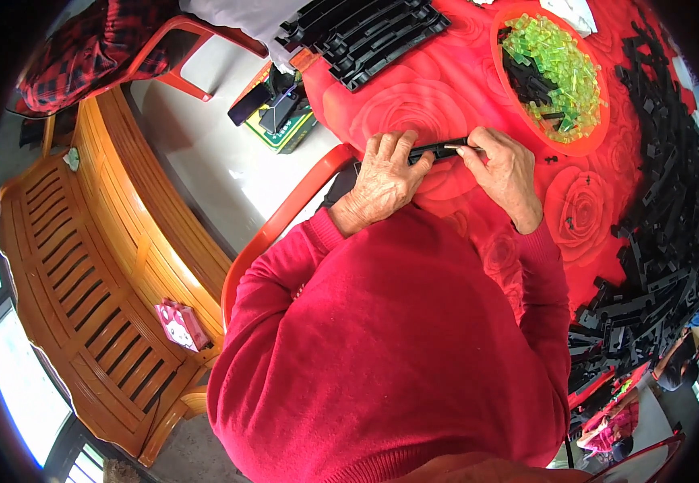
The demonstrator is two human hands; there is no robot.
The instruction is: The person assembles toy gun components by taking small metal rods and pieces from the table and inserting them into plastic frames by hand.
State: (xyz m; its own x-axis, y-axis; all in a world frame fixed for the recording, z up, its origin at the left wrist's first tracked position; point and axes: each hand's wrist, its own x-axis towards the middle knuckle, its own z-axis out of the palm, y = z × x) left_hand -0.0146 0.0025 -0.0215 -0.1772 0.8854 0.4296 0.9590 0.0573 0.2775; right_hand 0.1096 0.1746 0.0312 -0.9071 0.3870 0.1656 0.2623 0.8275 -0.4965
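A long narrow black plastic part (pixel 440 151) spans the gap between my two hands, just over the red rose-print tablecloth. My left hand (pixel 386 175) is closed round its left end, thumb and fingers gripping it. At the other end, my right hand (pixel 504 167) is closed in a pinch, thumb and forefinger meeting at the part. A small pale sliver shows at those fingertips, too small to name. Beyond my right hand lies a red oval basin (pixel 604 113) holding many small yellow-green translucent pieces (pixel 557 66) and some black pieces (pixel 527 80).
Long black plastic strips (pixel 366 36) lie side by side at the table's far left. A large heap of black parts (pixel 663 201) covers the right side. To the left are a wooden bench (pixel 84 298) with a pink bag (pixel 180 326) and a box (pixel 285 133). Other people appear at lower right.
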